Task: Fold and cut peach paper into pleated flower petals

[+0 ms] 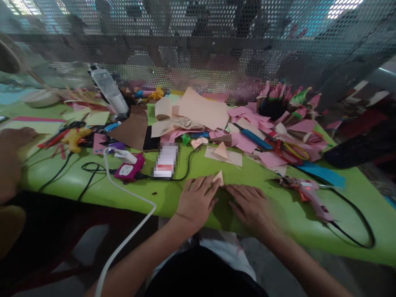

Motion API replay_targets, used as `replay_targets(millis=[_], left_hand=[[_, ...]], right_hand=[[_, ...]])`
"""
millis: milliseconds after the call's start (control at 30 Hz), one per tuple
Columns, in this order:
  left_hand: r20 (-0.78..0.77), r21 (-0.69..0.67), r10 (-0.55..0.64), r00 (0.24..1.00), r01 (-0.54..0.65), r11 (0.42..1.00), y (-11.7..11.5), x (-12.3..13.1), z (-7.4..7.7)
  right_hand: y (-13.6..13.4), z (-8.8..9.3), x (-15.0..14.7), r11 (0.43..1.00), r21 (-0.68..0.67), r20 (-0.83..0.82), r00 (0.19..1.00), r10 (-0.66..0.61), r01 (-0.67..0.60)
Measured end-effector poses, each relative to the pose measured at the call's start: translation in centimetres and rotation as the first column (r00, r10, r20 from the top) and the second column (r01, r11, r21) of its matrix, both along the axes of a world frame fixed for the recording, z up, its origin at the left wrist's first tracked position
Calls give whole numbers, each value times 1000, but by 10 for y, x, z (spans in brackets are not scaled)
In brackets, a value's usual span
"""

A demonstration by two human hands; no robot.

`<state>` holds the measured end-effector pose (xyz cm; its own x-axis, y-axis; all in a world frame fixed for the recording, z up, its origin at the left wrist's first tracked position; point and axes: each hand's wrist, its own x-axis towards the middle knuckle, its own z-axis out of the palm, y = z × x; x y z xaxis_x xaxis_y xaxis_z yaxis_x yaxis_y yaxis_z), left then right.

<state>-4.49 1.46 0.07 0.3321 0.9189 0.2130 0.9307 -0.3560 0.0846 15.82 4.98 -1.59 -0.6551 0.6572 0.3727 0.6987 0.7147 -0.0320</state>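
A small peach paper triangle (pixel 218 178) lies at the fingertips of my left hand (pixel 196 202), which holds it down against the green tabletop. The fingers of that hand cover its lower part. Just right of it, my right hand (pixel 252 204) rests on the table with its fingers stretched out and its thumb apart. Whether its fingertips touch the paper's edge I cannot tell. Beyond my hands, a folded peach paper triangle (pixel 221 151) sits on a pale paper rectangle (pixel 233 158).
A pink glue gun (pixel 312 196) with a black cord lies at the right. At the left are a magenta power adapter (pixel 129 168), a phone (pixel 166 161), a white cable (pixel 133 231) and another person's arm (pixel 10 165). Paper scraps (pixel 201 107) and scissors (pixel 287 152) are heaped behind.
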Motion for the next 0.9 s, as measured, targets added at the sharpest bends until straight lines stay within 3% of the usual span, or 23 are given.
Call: replay_targets(millis=[167,367,633,900], left_hand=[[6,-10,-110,994,110,994,-11,5,-8],[4,-66,-151,988,151,986,0,9,-17],[22,-72,-146,989,148,986,10,12,-9],[30,-73,-145,989,147,986,15,12,-5]], right_hand=[[1,0,0,1000,-14,-16,1000,0,-1],[2,-1,2,999,-41,-10,1000,-6,6],[0,-5,6,994,-73,-82,992,-93,87],[-1,-4,6,998,-42,-46,998,-49,47]])
